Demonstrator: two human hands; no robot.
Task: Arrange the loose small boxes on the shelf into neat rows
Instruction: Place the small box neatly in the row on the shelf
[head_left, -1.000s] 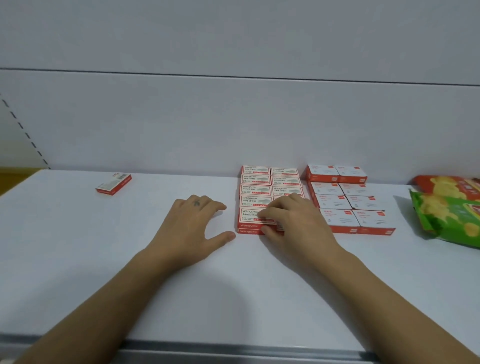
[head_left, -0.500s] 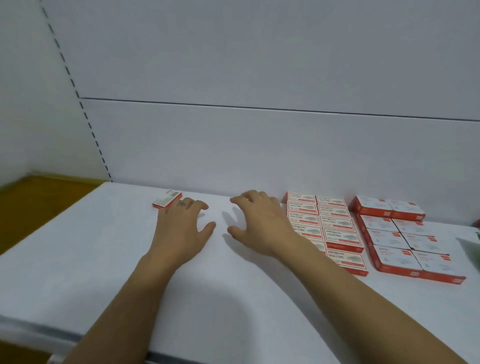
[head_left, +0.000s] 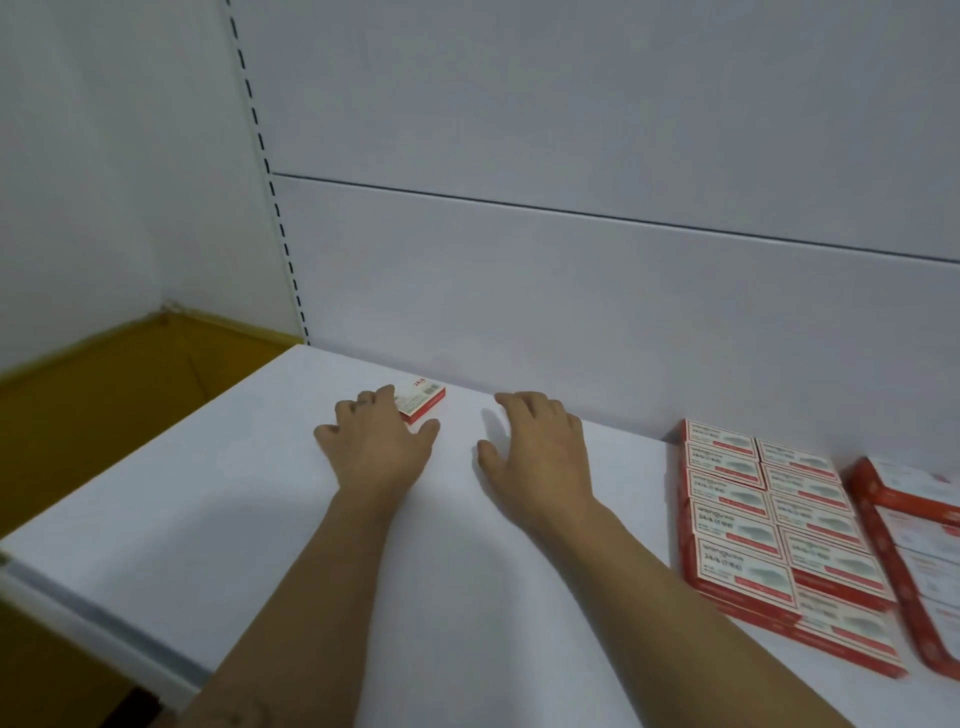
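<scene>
One loose small red-and-white box (head_left: 425, 399) lies on the white shelf (head_left: 249, 499) near the back panel, left of centre. My left hand (head_left: 376, 449) reaches onto its near left end; the fingertips touch it and the thumb lies just in front of it. My right hand (head_left: 540, 452) hovers or rests palm down on the bare shelf to the right of that box, fingers relaxed, holding nothing. Several matching boxes (head_left: 769, 525) sit in two neat columns at the right.
A second block of red-and-white boxes (head_left: 914, 525) stands at the far right edge, partly cut off. The shelf's left end and front edge (head_left: 78, 608) drop to a brown floor (head_left: 104, 410). A white back panel (head_left: 571, 291) closes the rear.
The view has swung left. Both hands left the arranged boxes and moved left across the shelf; my left hand has reached the loose box and now touches it.
</scene>
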